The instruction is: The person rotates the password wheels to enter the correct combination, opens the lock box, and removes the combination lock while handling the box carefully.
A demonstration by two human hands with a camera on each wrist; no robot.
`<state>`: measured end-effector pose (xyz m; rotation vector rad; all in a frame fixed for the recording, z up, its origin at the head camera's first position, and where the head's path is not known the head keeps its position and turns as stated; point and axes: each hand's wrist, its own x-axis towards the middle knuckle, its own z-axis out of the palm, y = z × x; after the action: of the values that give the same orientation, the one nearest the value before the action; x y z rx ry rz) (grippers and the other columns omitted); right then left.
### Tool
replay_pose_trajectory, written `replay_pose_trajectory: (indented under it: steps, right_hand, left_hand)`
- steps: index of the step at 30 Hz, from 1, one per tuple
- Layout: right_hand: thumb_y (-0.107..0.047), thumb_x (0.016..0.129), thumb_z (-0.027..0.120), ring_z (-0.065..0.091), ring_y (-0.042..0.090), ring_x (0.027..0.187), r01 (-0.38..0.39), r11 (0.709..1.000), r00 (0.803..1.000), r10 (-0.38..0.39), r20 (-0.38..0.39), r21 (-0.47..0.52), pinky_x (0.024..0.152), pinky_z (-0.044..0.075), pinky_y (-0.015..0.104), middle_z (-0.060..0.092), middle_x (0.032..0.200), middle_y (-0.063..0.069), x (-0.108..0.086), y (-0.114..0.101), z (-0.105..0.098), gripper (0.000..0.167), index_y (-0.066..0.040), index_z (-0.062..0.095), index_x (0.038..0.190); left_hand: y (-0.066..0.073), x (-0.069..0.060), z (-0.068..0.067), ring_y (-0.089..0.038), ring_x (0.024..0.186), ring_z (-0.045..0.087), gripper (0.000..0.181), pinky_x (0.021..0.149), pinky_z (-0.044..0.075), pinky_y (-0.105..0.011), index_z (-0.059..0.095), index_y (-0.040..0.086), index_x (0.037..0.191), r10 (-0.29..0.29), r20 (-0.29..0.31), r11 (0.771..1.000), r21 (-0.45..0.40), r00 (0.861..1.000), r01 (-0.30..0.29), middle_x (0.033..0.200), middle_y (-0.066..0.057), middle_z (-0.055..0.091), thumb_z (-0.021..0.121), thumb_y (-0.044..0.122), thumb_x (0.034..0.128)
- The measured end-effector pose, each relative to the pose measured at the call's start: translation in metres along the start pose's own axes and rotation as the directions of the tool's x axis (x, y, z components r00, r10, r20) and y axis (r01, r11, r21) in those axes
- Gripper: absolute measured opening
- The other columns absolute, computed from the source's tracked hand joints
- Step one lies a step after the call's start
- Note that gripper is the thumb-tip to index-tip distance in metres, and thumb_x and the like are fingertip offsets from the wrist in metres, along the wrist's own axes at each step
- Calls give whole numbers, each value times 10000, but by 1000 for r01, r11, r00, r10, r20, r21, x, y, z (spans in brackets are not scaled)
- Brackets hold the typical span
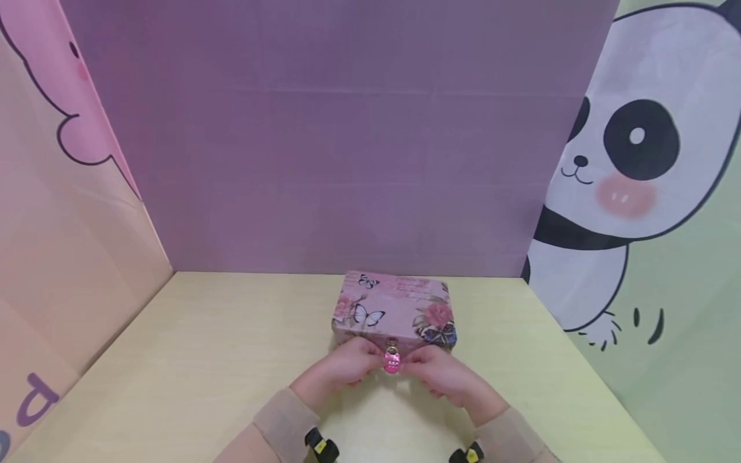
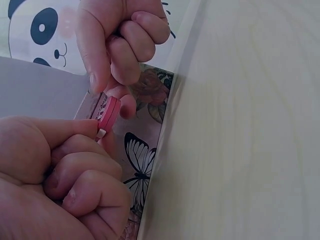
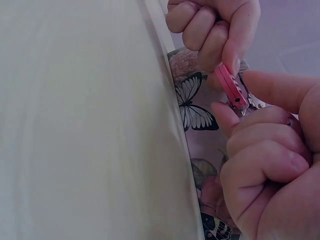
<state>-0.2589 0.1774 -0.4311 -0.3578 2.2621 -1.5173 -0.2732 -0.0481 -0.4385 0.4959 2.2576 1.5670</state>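
A pink padlock (image 1: 392, 361) with small dials along its side hangs from the front clasp of a pink tin box (image 1: 399, 299) printed with butterflies and roses. The box lid is down. From the left, my left hand (image 1: 353, 360) pinches the padlock (image 2: 109, 114) between thumb and index finger, its other fingers curled in. My right hand (image 1: 440, 372) comes from the other side, thumb and index finger about the padlock (image 3: 231, 86) near the shackle. The fingertips partly cover the clasp and the box front.
The box stands on a pale wooden table (image 1: 231, 334), near its back edge. A purple panel (image 1: 347, 141) rises behind it. Side panels flank the table, the right one printed with a panda (image 1: 666, 77).
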Motion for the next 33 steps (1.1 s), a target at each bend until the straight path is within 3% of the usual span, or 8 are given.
replay_pose_trajectory:
  steps: [12,33]
  right_hand:
    - [-237,961,698,269,65,435,26,1000,1000,-26,14,0,398,248,215,345,548,-75,4,2,8,276,39,692,966]
    - [-209,961,681,269,63,444,23,1000,1000,-22,-19,1,405,239,207,369,574,-79,0,-4,12,268,58,682,988]
  left_hand:
    - [-1,1,0,-74,426,299,236,386,258,-220,647,-53,832,9,8,1000,-6,1000,-9,548,65,384,633,131,979]
    - [3,-2,-2,-75,438,315,185,395,276,-214,693,-26,922,30,8,999,31,1000,-30,569,65,397,634,141,975]
